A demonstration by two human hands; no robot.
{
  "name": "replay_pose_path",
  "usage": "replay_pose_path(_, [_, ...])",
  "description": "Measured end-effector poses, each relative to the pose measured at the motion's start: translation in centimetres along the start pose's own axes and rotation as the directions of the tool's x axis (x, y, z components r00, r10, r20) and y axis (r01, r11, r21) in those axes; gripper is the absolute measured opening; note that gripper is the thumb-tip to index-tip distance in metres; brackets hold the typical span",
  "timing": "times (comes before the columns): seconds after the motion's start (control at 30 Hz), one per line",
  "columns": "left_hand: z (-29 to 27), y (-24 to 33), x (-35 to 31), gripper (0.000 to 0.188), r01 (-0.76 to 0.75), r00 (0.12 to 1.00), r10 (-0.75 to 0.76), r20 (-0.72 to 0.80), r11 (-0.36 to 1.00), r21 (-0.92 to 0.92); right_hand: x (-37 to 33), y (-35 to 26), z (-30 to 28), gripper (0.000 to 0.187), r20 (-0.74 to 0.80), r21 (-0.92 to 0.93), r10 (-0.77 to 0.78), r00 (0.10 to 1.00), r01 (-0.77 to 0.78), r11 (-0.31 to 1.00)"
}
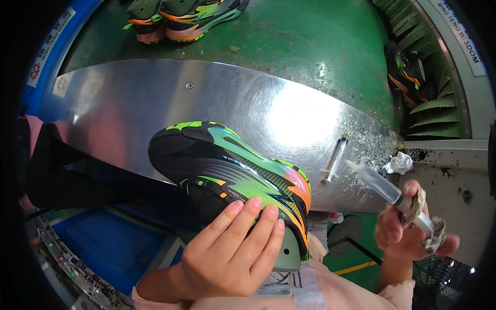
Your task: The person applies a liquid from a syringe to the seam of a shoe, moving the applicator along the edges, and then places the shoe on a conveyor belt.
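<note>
My left hand (235,253) has its fingers laid over the collar side of a black running shoe (248,175) with green and orange panels, gripping it. The thumb is hidden. Inside the shoe sits a grey-green shoe last (287,257), its end sticking out at the heel. The shoe lies tilted on its side, its sole edge turned away from me and its toe to the left. On the right, my right hand (395,232) is closed around a large clear syringe (380,185). Wrapping covers its finger flange and plunger end, and its tip points toward the shoe.
A thinner syringe (336,159) lies on the shiny metal ledge (134,98), near crumpled white paper (399,163). Beyond runs a green conveyor belt (289,41) carrying lasted shoes (191,19). Another dark shoe (405,75) stands by the green strip curtain (434,106) at far right.
</note>
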State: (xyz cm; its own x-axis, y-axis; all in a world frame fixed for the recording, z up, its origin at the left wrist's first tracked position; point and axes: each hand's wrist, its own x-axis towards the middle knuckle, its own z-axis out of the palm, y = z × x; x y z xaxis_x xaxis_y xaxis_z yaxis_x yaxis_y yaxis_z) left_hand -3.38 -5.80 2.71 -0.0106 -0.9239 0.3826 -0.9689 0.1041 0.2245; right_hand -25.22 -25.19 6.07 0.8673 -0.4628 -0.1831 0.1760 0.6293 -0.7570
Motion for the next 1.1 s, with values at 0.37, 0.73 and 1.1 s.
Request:
replay_pose_path(0.37, [-0.1,-0.2,0.1,0.019,0.014,1.000,-0.014,-0.001,1.000,-0.014,10.4,6.1,3.7,0.126,0.296,0.204,0.230,0.927,-0.297,0.933])
replay_pose_path(0.73, [0.7,-0.4,-1.0,0.020,0.018,1.000,-0.019,-0.022,0.998,-0.056,11.4,6.7,3.5,0.138,0.411,0.205,0.193,0.891,-0.297,0.933])
replay_pose_path(1.1, [1.6,2.7,1.4,0.029,0.402,0.840,-0.469,-0.273,0.876,-0.266,11.0,6.2,5.0,0.118,0.206,0.078,0.252,0.945,-0.273,0.959])
